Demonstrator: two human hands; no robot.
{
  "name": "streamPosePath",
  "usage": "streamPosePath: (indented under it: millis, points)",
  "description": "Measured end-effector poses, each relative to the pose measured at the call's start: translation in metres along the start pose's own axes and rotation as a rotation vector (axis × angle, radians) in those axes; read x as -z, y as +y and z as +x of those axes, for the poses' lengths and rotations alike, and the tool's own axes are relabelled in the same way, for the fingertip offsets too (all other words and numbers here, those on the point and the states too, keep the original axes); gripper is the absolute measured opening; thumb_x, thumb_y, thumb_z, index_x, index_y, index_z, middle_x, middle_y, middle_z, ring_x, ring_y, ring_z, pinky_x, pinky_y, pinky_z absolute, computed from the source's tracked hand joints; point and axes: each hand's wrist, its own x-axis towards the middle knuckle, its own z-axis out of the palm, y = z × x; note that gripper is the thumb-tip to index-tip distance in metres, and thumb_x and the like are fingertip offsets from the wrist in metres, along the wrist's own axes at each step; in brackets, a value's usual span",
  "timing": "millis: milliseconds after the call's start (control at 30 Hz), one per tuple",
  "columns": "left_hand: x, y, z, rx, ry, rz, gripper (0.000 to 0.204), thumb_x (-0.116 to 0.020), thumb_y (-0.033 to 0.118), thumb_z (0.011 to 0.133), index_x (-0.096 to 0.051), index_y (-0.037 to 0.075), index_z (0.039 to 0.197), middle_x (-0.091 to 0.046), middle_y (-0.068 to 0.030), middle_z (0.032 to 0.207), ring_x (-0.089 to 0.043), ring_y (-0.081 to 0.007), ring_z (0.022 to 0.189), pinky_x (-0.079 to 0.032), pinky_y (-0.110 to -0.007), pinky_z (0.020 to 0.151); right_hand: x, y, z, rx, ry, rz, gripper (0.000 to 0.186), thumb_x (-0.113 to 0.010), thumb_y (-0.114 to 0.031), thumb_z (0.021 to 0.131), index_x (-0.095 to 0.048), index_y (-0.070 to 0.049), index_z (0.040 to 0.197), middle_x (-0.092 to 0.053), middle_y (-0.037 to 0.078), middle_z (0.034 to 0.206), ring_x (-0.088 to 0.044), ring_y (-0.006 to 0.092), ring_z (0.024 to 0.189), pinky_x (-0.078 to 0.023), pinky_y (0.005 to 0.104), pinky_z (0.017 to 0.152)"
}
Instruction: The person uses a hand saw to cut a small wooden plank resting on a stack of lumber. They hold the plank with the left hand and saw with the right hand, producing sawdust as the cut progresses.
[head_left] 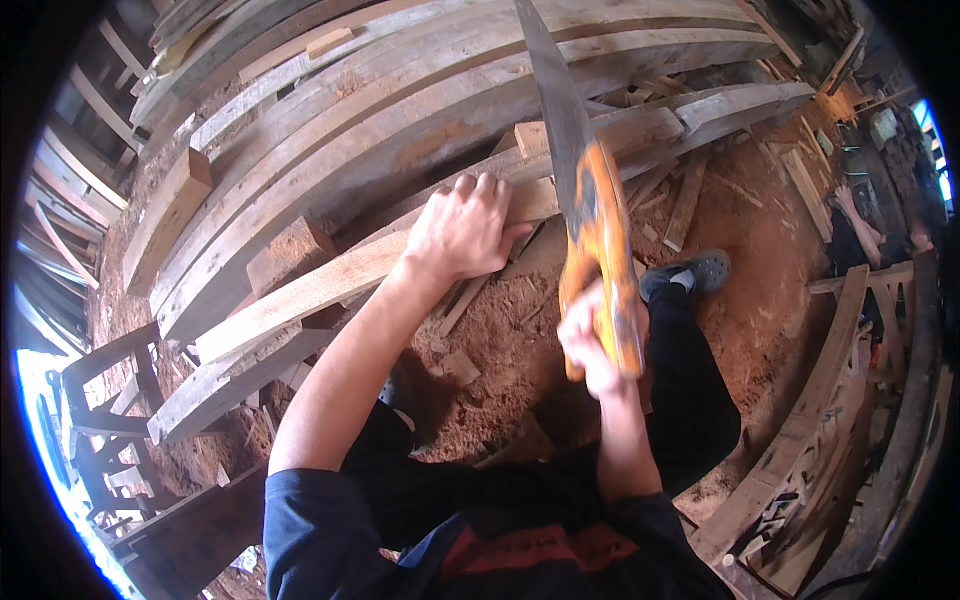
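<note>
My right hand (597,340) is wrapped round the yellow-orange and grey handle of a handsaw (570,130). Its blade points away from me and rises across the upper middle of the view. A pale, freshly cut wooden plank (310,290) runs from the lower left toward the right, lying over other timber. My left hand (462,228) rests on top of this plank with its fingers curled over the far edge and the thumb on the near side. The saw blade passes close to the plank's right end; whether it touches the wood I cannot tell.
Long grey beams (420,115) lie side by side beyond the plank. Short wooden blocks (290,255) prop or sit between them. Sawdust and offcuts cover the brown ground (500,330). A wooden frame (800,430) stands at the right, near another person's bare limb (860,222).
</note>
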Motion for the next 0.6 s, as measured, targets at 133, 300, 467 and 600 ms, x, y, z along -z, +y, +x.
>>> streamPosePath:
  millis: [133, 300, 467, 600]
  points:
    - [-0.002, 0.001, 0.001, 0.005, 0.018, 0.021, 0.051, -0.056, 0.043, 0.090, -0.057, -0.006, 0.104, -0.059, -0.0201, 0.094, -0.063, -0.0329, 0.087, -0.056, -0.040, 0.070, 0.011, -0.006, -0.064, 0.006, -0.012, -0.033, 0.028, -0.065, 0.010, 0.067, -0.048, -0.005, 0.084, -0.049, 0.002, 0.071, -0.050, 0.0109, 0.061, -0.045, 0.0257, 0.054]
    - [0.004, -0.004, 0.009, 0.136, -0.045, 0.013, 0.047, -0.055, 0.041, 0.091, -0.057, -0.005, 0.098, -0.059, -0.0203, 0.092, -0.063, -0.0336, 0.086, -0.056, -0.043, 0.069, 0.014, -0.020, -0.021, -0.099, -0.030, -0.032, 0.023, -0.062, 0.009, 0.067, -0.057, -0.003, 0.086, -0.058, 0.000, 0.076, -0.055, 0.0070, 0.065, -0.045, 0.0234, 0.056]
    - [0.004, -0.009, 0.010, 0.085, -0.043, 0.037, 0.048, -0.055, 0.043, 0.091, -0.055, -0.004, 0.100, -0.060, -0.0197, 0.092, -0.064, -0.0343, 0.088, -0.055, -0.042, 0.072, 0.017, -0.001, -0.041, -0.058, -0.001, -0.089, 0.018, -0.062, 0.010, 0.068, -0.058, -0.003, 0.081, -0.058, -0.001, 0.071, -0.054, 0.0054, 0.063, -0.043, 0.0218, 0.052]
    - [0.009, -0.008, 0.015, 0.082, -0.053, 0.042, 0.048, -0.054, 0.042, 0.091, -0.054, -0.004, 0.102, -0.060, -0.0196, 0.092, -0.064, -0.0343, 0.091, -0.055, -0.043, 0.073, 0.030, 0.000, -0.093, -0.065, 0.004, 0.019, 0.024, -0.061, 0.014, 0.068, -0.057, -0.002, 0.085, -0.057, 0.002, 0.069, -0.056, 0.0119, 0.058, -0.042, 0.0258, 0.049]
